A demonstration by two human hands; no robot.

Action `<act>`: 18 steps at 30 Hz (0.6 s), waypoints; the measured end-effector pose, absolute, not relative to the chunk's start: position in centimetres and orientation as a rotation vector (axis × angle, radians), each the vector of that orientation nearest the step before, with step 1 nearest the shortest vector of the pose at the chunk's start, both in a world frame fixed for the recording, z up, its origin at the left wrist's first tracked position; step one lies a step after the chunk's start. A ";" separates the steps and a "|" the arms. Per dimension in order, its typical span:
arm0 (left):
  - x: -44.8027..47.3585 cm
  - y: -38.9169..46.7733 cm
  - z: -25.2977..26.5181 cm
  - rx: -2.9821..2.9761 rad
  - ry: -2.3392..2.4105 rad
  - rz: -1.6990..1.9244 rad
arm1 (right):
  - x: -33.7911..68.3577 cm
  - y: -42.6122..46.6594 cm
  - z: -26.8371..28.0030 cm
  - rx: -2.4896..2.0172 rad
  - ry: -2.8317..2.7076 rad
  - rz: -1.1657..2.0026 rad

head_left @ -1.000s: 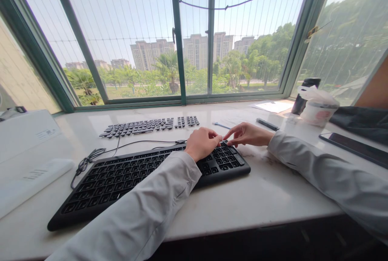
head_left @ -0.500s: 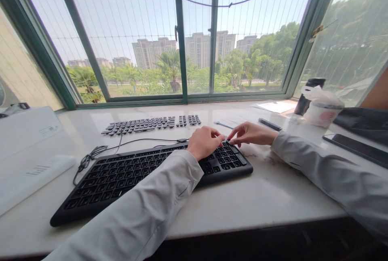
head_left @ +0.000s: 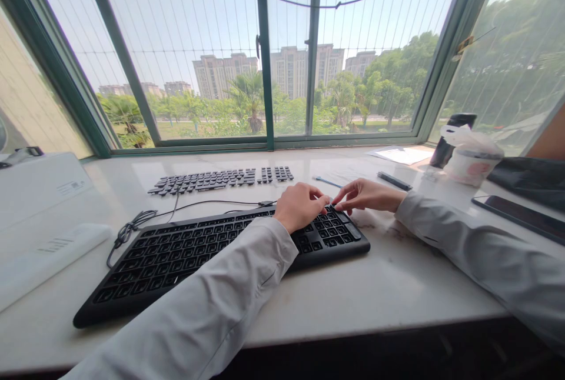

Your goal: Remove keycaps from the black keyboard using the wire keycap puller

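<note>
A black keyboard (head_left: pixel 189 256) stripped of its keycaps lies slanted across the counter, its square key wells bare. At its far right corner, over the number pad, my left hand (head_left: pixel 300 206) rests with fingers bent and closed together. My right hand (head_left: pixel 368 195) meets it there from the right, thumb and fingers pinched at the keyboard's top edge. The fingertips nearly touch, and whatever is between them is too small to make out. Behind the keyboard, loose black keycaps (head_left: pixel 205 182) are laid out in rows.
A black cable (head_left: pixel 132 226) lies coiled left of the keyboard. Beyond my hands are a thin blue stick (head_left: pixel 327 182) and a dark pen-like object (head_left: pixel 394 180). On the right are a phone (head_left: pixel 518 215), a bagged cup (head_left: pixel 472 162) and a black bottle (head_left: pixel 450 139). A white box (head_left: pixel 39 186) stands left.
The view has shifted very slightly. Both hands stay at the keyboard's far right corner with nearly the same finger positions.
</note>
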State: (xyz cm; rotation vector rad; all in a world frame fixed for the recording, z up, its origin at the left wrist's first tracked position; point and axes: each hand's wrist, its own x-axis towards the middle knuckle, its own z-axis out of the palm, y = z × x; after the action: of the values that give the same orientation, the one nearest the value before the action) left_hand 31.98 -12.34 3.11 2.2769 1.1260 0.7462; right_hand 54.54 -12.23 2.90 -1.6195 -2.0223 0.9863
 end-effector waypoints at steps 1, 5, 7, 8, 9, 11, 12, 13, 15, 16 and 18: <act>32.0 -12.3 3.1 2.279 1.128 0.743 | 54.5 -12.3 2.9 -1.614 -2.027 0.986; 31.9 -12.3 2.9 2.347 1.137 0.745 | 54.4 -12.4 3.0 -1.600 -2.000 1.017; 31.9 -12.5 2.8 2.462 1.156 0.789 | 54.3 -12.5 3.0 -1.599 -1.974 1.050; 31.8 -12.6 2.8 2.540 1.149 0.820 | 54.2 -12.5 3.0 -1.601 -1.957 1.068; 31.8 -12.6 2.8 2.620 1.120 0.848 | 54.1 -12.5 2.9 -1.605 -1.939 1.088; 31.6 -12.8 2.8 2.760 0.981 0.860 | 54.1 -12.5 2.7 -1.604 -1.896 1.130; 31.5 -12.8 2.8 2.810 0.891 0.838 | 54.1 -12.4 2.6 -1.598 -1.875 1.150; 31.4 -12.7 2.8 2.848 0.811 0.804 | 54.1 -12.4 2.5 -1.593 -1.857 1.167; 31.2 -12.6 2.8 2.900 0.717 0.717 | 54.3 -12.2 2.3 -1.592 -1.844 1.176; 31.2 -12.5 2.9 2.919 0.713 0.678 | 54.4 -12.1 2.2 -1.593 -1.852 1.164; 31.1 -12.3 2.9 2.942 0.764 0.625 | 54.6 -12.1 2.2 -1.592 -1.882 1.131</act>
State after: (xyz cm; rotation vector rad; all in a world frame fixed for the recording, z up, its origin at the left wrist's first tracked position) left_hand 31.13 -12.32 2.89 2.9416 0.7642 0.6248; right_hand 54.65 -12.06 2.22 -1.5917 -1.8823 1.1305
